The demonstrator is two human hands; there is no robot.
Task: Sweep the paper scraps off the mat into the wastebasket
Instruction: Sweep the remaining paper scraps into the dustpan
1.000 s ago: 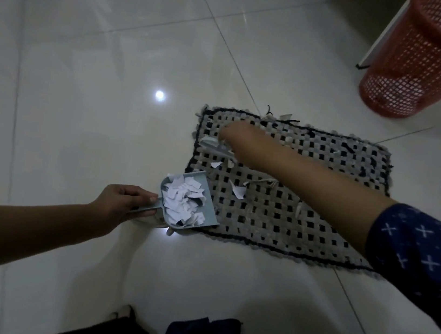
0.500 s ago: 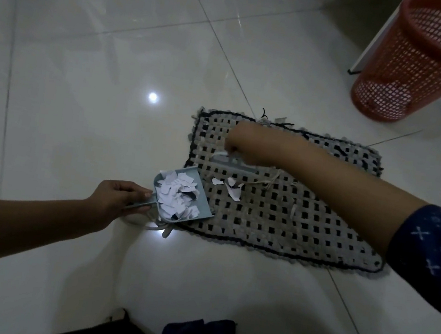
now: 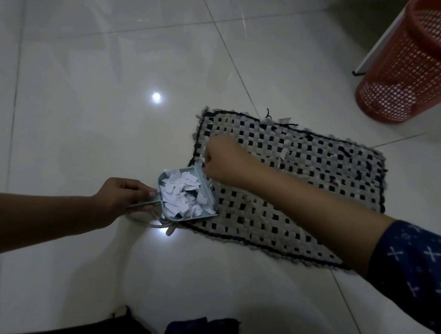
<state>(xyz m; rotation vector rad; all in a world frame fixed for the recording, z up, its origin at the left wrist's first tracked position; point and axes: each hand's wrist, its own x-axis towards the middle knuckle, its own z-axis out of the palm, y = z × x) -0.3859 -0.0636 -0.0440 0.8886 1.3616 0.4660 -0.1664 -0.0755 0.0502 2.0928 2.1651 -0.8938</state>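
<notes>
A person's left hand (image 3: 125, 193) grips the handle of a small dustpan (image 3: 185, 194), fingers wrapped round it, the pan's lip resting on the near-left edge of a woven mat (image 3: 311, 179) on a tiled floor (image 3: 98, 79). White paper scraps (image 3: 181, 192) fill the pan. Just beyond, the right hand (image 3: 224, 160) is curled into a fist at the pan's mouth; what it holds is hidden beneath it, though pale bristle-like strands show under the knuckles, suggesting a brush. Few loose scraps are visible on the mat; pale flecks farther along may be paper or frayed weave.

To finish this stroke well, the lip should stay flat against the mat so nothing slips beneath, and the sweep should be short and low, since light paper scatters easily. The heaped pan should then be carried level.

The red mesh wastebasket (image 3: 421, 62) stands well apart, at far right, beyond the mat.
</notes>
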